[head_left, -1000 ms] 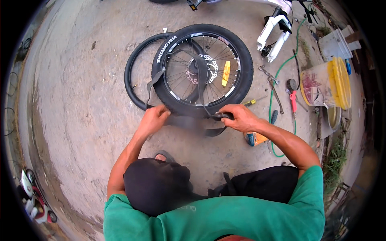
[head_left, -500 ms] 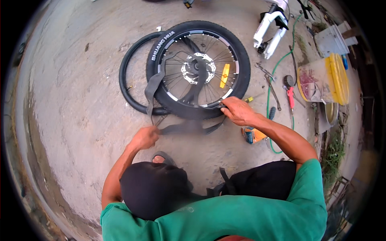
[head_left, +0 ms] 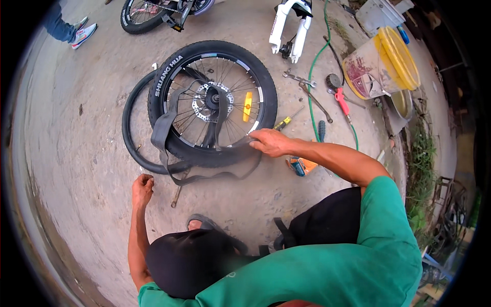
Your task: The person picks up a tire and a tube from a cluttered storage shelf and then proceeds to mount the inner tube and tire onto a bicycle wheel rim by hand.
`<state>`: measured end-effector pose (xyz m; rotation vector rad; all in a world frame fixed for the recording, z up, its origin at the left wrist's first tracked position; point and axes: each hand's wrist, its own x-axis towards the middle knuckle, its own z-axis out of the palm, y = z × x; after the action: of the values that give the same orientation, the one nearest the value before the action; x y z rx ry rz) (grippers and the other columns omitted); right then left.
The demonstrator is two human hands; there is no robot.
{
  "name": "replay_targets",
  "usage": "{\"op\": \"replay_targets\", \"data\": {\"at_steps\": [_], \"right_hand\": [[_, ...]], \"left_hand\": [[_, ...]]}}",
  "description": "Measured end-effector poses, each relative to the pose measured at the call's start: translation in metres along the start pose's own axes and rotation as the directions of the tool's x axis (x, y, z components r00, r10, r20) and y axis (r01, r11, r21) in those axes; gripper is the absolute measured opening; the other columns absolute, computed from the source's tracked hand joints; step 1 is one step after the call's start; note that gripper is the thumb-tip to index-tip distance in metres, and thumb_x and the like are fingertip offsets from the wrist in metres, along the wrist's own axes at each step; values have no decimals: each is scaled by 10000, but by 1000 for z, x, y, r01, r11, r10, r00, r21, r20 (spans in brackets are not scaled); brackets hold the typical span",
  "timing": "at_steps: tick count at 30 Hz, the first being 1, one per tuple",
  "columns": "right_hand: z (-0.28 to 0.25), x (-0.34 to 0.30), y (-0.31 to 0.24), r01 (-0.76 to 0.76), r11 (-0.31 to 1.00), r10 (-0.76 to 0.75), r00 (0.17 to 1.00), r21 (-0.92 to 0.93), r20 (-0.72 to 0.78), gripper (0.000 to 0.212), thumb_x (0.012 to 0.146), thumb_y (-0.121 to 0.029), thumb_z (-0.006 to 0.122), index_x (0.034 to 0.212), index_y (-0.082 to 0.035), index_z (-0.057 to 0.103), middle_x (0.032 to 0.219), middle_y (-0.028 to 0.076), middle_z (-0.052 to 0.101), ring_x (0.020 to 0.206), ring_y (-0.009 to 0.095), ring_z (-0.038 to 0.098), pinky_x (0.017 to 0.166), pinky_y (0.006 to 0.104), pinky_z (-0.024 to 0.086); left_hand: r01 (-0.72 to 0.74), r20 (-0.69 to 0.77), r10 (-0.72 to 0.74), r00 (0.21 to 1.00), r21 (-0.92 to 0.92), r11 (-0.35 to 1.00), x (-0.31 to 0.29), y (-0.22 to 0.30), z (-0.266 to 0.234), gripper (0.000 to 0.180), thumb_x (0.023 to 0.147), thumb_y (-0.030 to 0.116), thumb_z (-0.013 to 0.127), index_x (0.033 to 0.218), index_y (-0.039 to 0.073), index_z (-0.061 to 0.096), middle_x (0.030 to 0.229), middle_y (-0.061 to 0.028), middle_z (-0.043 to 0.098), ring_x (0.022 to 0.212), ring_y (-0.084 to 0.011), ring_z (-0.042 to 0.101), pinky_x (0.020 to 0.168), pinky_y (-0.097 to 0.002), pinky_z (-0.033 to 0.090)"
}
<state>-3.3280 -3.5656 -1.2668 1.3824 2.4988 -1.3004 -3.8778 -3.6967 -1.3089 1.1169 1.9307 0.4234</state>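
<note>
A bicycle wheel with a black tyre (head_left: 263, 77) lies flat on the ground in front of me. A long, flat, grey-black rubber strip (head_left: 162, 134) is draped loosely over its spokes and hangs past the near side. My right hand (head_left: 271, 142) pinches part of this strip at the wheel's near right edge. My left hand (head_left: 142, 190) is closed, apart from the strip, near the ground left of it; nothing shows in its fingers. A black inner tube (head_left: 129, 115) lies partly under the wheel. Close to my left hand, a metal tool (head_left: 177, 196) pokes out beneath the strip.
Right of the wheel lie a yellow screwdriver (head_left: 289, 118), wrenches (head_left: 317, 102), a red air gun (head_left: 341, 101), a green hose (head_left: 311, 87) and an orange-blue box (head_left: 302, 166). A yellow-rimmed bucket (head_left: 376, 66), a white fork (head_left: 290, 25), another bicycle (head_left: 146, 15) and a person's legs (head_left: 66, 28) are farther off.
My left hand has moved left, away from the strip, whose near end has dropped toward the ground. My right hand stays at the wheel's near edge. The whole view has shifted.
</note>
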Motion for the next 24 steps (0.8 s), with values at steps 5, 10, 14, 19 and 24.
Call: {"op": "replay_targets", "data": {"at_steps": [5,10,14,19,24], "right_hand": [[5,6,6,62,998,-62,998,14,13,315,1061,-305,580,1159,-14,649,1118,261,711,1122,480,655,945,575,505],[-2,-1,2,53,998,-53,999,38,2,323,1021,-246,635,1237,-8,670,1162,264,722,1143,474,663,972,538,524],[-4,6,-6,45,996,-47,999,72,27,281,994,-179,631,1213,-10,677,1103,265,723,1091,479,676,928,535,532],[-5,8,-8,32,996,-34,999,84,17,298,933,-71,571,1203,-13,684,1094,269,725,1078,482,681,922,520,538],[-6,6,-7,-16,993,16,1000,114,8,330,907,-38,528,1191,-16,696,1097,265,733,1085,472,692,936,519,542]], "left_hand": [[-11,-36,18,999,163,987,13,-4,7,336,970,224,686,1209,-11,711,996,-219,778,819,-317,761,792,-430,602],[-292,-320,353,879,225,930,0,92,4,248,1026,199,676,1164,3,740,1036,-186,774,938,-302,751,860,-386,575],[-605,-202,619,759,133,785,-12,155,25,157,978,99,720,1114,25,743,1009,-162,735,911,-319,739,825,-378,578],[-771,189,749,635,210,601,-10,198,84,391,923,129,747,1301,76,666,1103,-170,685,1052,-402,673,915,-491,551],[-768,274,717,640,251,589,5,189,104,450,910,128,758,1343,59,654,1103,-167,690,1078,-410,669,941,-501,529]]}}
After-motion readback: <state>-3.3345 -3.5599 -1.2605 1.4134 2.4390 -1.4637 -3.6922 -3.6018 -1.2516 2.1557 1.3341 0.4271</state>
